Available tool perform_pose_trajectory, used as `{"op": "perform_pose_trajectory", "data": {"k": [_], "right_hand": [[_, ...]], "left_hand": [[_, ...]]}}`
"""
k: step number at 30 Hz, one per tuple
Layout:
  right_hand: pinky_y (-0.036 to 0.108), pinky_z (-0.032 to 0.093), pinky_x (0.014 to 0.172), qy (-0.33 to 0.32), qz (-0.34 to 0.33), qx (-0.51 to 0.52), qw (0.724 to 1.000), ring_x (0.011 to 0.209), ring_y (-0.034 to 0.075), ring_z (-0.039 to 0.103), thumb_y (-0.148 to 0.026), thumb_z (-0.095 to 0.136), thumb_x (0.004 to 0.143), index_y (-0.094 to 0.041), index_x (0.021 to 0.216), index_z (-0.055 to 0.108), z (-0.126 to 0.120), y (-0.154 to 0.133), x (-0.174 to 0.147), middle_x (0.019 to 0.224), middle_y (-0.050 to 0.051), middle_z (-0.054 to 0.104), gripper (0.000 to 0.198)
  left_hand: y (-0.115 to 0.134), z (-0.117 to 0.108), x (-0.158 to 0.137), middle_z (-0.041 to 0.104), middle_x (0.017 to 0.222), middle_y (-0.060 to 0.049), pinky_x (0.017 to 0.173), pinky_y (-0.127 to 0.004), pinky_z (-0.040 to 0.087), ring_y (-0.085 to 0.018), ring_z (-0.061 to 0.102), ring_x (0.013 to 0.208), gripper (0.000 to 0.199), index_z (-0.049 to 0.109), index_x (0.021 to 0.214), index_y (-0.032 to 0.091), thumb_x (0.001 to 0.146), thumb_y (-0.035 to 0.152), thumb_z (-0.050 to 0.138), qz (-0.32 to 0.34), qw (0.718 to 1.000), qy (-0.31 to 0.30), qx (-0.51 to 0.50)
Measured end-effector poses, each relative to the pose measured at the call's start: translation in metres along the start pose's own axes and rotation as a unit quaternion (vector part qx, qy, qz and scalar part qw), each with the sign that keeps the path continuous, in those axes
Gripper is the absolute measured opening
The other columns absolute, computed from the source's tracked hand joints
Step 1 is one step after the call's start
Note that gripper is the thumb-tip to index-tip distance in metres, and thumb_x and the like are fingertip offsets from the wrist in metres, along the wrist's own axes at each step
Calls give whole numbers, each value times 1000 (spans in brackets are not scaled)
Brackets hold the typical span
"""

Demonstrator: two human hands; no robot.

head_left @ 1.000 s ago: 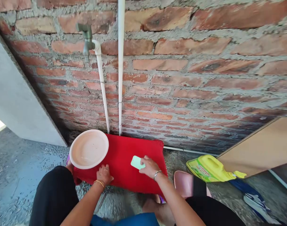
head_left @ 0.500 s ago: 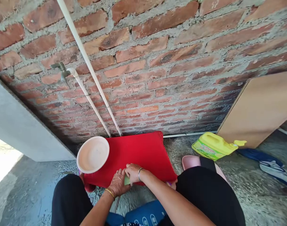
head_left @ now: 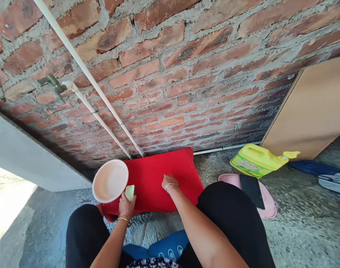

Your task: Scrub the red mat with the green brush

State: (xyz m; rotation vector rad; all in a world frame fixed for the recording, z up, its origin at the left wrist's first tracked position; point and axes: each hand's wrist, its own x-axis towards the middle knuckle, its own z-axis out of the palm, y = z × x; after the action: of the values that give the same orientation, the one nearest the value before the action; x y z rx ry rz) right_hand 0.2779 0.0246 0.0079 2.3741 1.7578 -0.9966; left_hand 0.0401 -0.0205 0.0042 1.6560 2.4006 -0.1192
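Observation:
A pale green bar of soap (head_left: 130,192) is gripped in my left hand (head_left: 126,207), right beside the rim of the pale pink basin (head_left: 99,182). The basin rests on the left end of a red cloth (head_left: 150,186) spread out low in front of me. On the middle of this cloth is my right hand (head_left: 169,181), closed, its fingers curled downward. The fingertips are turned away from view, so whatever they grip is hidden.
A brick wall (head_left: 186,89) with white pipes (head_left: 99,93) and a tap (head_left: 54,86) rises behind the cloth. To the right are a yellow jug (head_left: 255,160), a pink slipper (head_left: 269,199) and a leaning brown board (head_left: 312,111). A grey slab (head_left: 32,149) stands at left.
My hands, together around the soap before, are now apart. My left hand has carried the soap left to the basin; my right hand has moved forward onto the cloth.

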Motion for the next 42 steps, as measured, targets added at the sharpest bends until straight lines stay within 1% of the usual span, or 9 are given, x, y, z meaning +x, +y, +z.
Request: {"op": "perform_pose_trajectory", "data": {"k": [5, 10, 13, 21, 23, 31, 34, 39, 42], "right_hand": [[37, 47, 85, -18, 20, -7, 1000, 114, 28, 56, -11, 35, 85, -16, 119, 61, 18, 18, 5, 123, 17, 58, 43], [36, 46, 85, -25, 6, -20, 999, 113, 26, 56, -13, 40, 84, -20, 120, 60, 22, 20, 9, 123, 16, 57, 42], [36, 46, 86, -25, -1, -28, 999, 114, 26, 55, -13, 43, 82, -20, 120, 60, 23, 22, 11, 124, 16, 56, 42], [33, 43, 86, -33, -30, -36, 998, 108, 22, 57, -17, 49, 81, -21, 111, 62, 27, 29, 13, 116, 11, 60, 33], [33, 43, 86, -33, -28, -34, 998, 108, 22, 57, -18, 50, 80, -21, 111, 62, 28, 29, 15, 116, 11, 60, 33], [34, 44, 84, -40, -10, -43, 998, 110, 24, 57, -15, 46, 80, -21, 115, 61, 26, 25, 14, 120, 14, 58, 38], [34, 44, 85, -43, -12, -45, 998, 111, 24, 57, -14, 46, 80, -21, 116, 60, 26, 24, 15, 119, 14, 59, 39], [34, 44, 85, -59, -13, -45, 997, 111, 25, 57, -15, 45, 81, -21, 117, 60, 24, 24, 19, 119, 13, 59, 40], [35, 44, 85, -69, -6, -46, 997, 111, 25, 57, -17, 44, 82, -21, 118, 59, 22, 23, 21, 120, 13, 58, 40]], "left_hand": [[8, 13, -17, 60, 108, -18, 84, -35, 45, -26, 63, 94, 63, 29, 141, 10, 88, 41, 41, -12, 999, 15, 46], [40, 47, -62, 49, 130, -12, 95, -34, 38, -27, 50, 115, 69, 26, 145, 27, 82, 39, 50, 195, 973, -88, 90], [45, 52, -70, 47, 133, -10, 99, -38, 34, -28, 46, 119, 66, 29, 143, 32, 82, 46, 50, 243, 959, -105, 98], [6, 19, -18, 59, 106, -14, 78, -36, 46, -26, 57, 96, 62, 25, 145, 19, 90, 47, 33, -9, 997, 11, 77], [14, 23, -21, 59, 107, -15, 78, -36, 46, -26, 58, 97, 64, 23, 146, 18, 90, 46, 33, -4, 997, 10, 77], [56, 64, -59, 53, 126, -10, 93, -40, 41, -29, 52, 108, 71, 31, 142, 34, 76, 43, 57, 227, 967, -93, 74], [33, 59, -47, 57, 116, -12, 91, -36, 42, -26, 55, 102, 70, 27, 144, 26, 80, 42, 51, 196, 976, -72, 62], [-2, 53, -28, 59, 95, -13, 80, -33, 46, -23, 60, 86, 66, 24, 144, 8, 89, 42, 38, 17, 999, 40, 14], [7, 68, -40, 58, 96, -13, 79, -33, 45, -23, 60, 86, 65, 30, 142, 9, 87, 40, 45, 56, 997, 51, 22]]}}
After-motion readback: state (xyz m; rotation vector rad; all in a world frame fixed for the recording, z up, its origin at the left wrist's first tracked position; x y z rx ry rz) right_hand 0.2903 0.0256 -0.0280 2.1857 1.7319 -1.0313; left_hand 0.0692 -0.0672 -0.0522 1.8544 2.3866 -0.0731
